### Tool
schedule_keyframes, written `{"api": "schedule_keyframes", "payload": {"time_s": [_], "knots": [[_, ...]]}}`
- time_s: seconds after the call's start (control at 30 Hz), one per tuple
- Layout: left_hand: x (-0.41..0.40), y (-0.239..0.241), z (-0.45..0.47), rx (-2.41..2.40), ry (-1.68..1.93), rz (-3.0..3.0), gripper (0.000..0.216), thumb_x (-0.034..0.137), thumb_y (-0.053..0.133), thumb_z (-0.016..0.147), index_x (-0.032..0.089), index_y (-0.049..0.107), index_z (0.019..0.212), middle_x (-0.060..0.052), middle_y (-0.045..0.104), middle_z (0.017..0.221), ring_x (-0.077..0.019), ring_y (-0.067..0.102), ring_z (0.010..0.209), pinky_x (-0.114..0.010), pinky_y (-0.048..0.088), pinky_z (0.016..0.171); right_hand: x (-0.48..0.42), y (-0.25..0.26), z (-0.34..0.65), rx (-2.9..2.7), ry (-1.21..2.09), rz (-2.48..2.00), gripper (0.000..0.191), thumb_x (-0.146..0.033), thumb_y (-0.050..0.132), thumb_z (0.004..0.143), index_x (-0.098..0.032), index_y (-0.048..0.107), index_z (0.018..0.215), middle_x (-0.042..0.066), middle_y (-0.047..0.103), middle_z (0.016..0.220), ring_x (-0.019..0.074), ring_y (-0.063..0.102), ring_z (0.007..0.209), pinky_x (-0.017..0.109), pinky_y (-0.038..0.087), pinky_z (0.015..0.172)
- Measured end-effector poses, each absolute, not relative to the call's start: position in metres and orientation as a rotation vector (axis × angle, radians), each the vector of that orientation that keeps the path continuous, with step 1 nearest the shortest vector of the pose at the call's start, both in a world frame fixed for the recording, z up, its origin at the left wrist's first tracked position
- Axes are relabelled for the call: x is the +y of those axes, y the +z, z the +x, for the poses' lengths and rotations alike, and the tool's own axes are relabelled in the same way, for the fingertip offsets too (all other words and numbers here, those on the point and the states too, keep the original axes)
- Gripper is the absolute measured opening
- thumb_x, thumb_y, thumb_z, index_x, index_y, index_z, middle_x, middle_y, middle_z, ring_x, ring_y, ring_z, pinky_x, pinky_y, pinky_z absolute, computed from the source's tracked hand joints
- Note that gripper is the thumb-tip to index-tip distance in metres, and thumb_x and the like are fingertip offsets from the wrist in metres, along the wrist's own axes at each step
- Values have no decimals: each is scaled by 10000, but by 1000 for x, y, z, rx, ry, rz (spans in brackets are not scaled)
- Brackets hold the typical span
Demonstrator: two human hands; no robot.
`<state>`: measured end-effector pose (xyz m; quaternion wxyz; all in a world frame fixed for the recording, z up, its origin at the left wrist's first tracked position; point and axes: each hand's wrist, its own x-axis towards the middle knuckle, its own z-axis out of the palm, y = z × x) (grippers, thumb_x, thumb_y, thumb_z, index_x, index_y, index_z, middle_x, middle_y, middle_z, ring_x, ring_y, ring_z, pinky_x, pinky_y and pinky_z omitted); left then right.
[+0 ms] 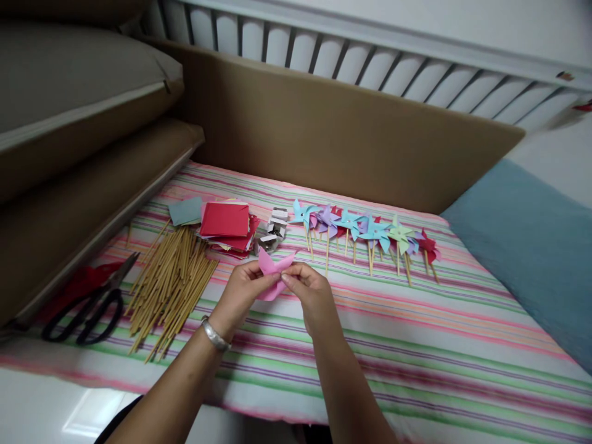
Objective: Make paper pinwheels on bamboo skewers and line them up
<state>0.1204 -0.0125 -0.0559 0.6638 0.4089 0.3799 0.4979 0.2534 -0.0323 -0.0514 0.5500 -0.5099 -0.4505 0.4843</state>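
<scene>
A pink paper pinwheel (271, 264) with bent-in points is held up between both hands, above the striped cloth. My left hand (245, 287) pinches its left side, thumb towards the middle. On the other side my right hand (309, 287) closes thumb and fingertips on the paper near its centre. Whether a pin sits between the fingertips cannot be made out. Just beyond the hands are small open boxes (277, 223) with shiny bits in them. A stack of coloured paper (225, 220), red on top, lies behind my left hand.
A heap of thin wooden sticks (171, 290) lies to the left, beside black-handled scissors (92, 305). Finished pinwheels on sticks (374, 232) form a row at the back right. Brown cushions (92, 148) rise at the left, and a brown board (324, 129) stands behind the striped cloth (416, 345).
</scene>
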Motion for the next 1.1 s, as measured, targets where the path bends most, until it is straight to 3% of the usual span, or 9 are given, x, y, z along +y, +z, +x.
{"api": "schedule_keyframes", "payload": {"time_s": [0.4, 1.1], "knots": [[-15, -53, 124, 814, 1133, 822, 246, 254, 798, 552, 125, 737, 752, -28, 675, 682, -131, 558, 620, -263, 420, 632, -33, -53, 254, -981, 1138, -1225, 130, -276, 728, 615, -186, 648, 664, -14, 619, 620, 153, 541, 629, 290, 423, 643], [-16, -56, 129, 854, 1218, 807, 270, 296, 819, 502, 118, 729, 682, -16, 635, 615, -123, 517, 587, -259, 397, 594, -33, -57, 252, -980, 1081, -1234, 129, -270, 734, 607, -187, 647, 654, -10, 624, 612, 161, 561, 618, 302, 452, 630]]}}
